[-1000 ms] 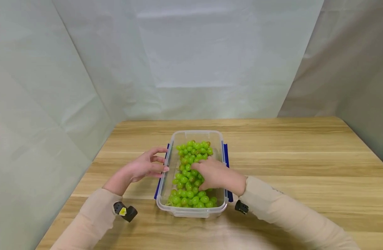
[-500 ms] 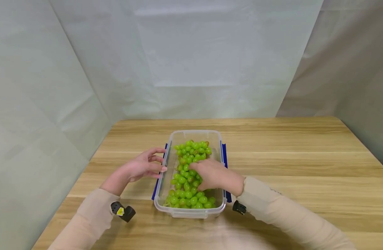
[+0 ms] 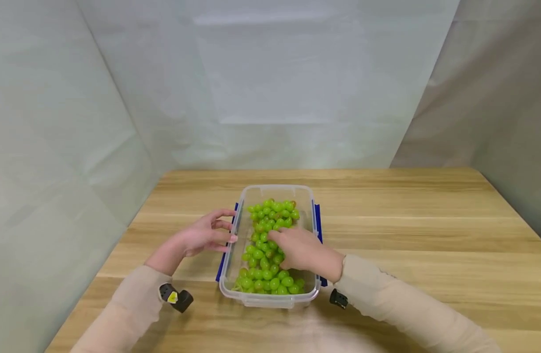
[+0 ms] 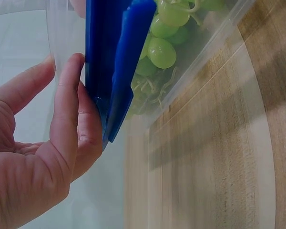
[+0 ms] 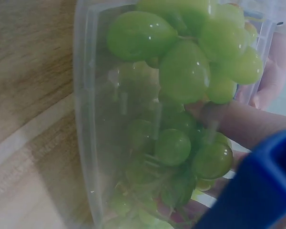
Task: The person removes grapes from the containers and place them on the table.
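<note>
Right grip [image 3: 298, 250]: fingers curled round green grapes [image 3: 265, 246], which also spread left of it, ahead of it and nearer the wearer. Clear container [image 3: 270, 300] surrounds grip and grapes. Left grip [image 3: 204, 235]: fingers spread at the container's left side, beside blue clip [image 4: 128, 67]. Wooden counter [image 3: 407, 220] below both grips

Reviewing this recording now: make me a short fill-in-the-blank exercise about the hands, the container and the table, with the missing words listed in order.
1. The right hand reaches into the clear container, its fingers among the green ____.
2. The left hand is at the container's side, next to a clip coloured ____.
3. The container stands on a table whose top looks like striped ____.

Missing words: grapes; blue; wood.
</note>
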### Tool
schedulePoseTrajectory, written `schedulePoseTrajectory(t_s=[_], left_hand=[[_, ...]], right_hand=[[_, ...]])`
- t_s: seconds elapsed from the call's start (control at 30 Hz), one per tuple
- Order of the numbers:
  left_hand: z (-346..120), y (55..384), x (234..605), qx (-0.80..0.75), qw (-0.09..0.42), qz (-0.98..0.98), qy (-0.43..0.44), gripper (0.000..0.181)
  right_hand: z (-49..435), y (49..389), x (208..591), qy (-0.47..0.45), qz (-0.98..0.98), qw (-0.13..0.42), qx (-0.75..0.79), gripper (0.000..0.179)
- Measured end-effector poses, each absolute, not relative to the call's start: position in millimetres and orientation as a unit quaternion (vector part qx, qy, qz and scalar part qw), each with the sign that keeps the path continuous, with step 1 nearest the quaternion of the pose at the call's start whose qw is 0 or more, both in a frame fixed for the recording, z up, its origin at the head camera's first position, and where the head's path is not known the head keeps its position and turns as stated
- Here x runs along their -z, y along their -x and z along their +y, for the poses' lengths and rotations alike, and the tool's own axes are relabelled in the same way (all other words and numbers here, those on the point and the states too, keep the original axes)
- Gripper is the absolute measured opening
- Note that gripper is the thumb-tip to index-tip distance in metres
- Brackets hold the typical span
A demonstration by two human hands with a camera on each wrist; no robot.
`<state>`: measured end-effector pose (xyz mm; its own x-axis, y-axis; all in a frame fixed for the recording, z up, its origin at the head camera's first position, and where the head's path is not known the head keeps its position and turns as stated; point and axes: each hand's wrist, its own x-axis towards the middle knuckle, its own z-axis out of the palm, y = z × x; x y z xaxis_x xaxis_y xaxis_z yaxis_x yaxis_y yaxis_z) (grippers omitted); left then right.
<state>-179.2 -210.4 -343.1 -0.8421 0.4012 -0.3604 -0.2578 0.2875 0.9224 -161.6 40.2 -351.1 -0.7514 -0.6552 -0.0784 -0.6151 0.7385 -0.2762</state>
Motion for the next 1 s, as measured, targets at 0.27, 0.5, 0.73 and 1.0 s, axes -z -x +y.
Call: schedulePoseTrajectory(t_s=[0.27,0.5,0.73,1.0], left_hand=[[-206.4,180.9,340.8,-0.595,0.279,0.752,-0.049,0.078],[-206.7,178.4,344.2,-0.593,0.28,0.754,-0.048,0.078],[-207.7,179.1,342.8,-0.59,0.288,0.752,-0.054,0.078],[-209.8,177.4,342.2,-0.587,0.287,0.755,-0.053,0.078]], right_hand=[[43.3,161.6,350.5,0.329,0.933,0.08,0.121,0.055],[43.6,159.2,349.5,0.338,0.928,0.078,0.135,0.053],[45.0,158.6,349.0,0.337,0.925,0.088,0.151,0.052],[42.8,162.5,349.4,0.349,0.911,0.1,0.194,0.055]])
